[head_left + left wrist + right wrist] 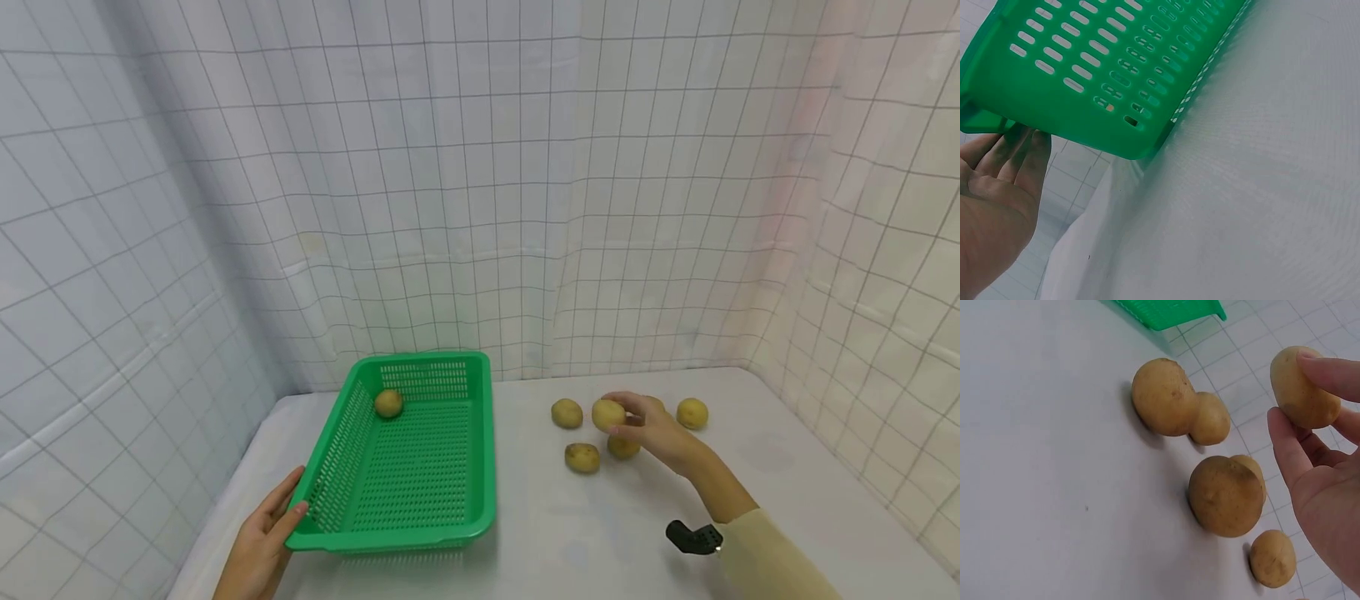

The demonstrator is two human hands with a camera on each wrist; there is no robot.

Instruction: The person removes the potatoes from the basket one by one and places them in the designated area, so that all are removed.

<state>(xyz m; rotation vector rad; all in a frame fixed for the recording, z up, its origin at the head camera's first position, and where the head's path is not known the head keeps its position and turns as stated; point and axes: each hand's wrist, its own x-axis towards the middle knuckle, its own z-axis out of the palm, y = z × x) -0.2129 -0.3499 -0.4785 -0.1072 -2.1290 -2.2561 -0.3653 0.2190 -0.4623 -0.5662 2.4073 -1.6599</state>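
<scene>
A green plastic basket [420, 533] with slotted walls stands on the left of the white table, with one potato [388, 403] in its far left corner. My left hand [262, 533] grips the basket's near left corner, thumb over the rim and fingers on the outside; the left wrist view shows the fingers [1029, 156] beneath the rim. On the right, my right hand [656, 429] pinches a potato [1300, 387] between thumb and fingers, raised above the table. Below and around that hand lie several more potatoes, among them a potato [582, 457] nearer me and a potato [692, 413] to the right.
The white table [555, 533] is enclosed by white grid-patterned curtains [480, 208] at the back and both sides. A black strap-like piece [693, 537] sticks out by the right sleeve [772, 558]. Another potato [567, 413] lies between the basket and the right hand.
</scene>
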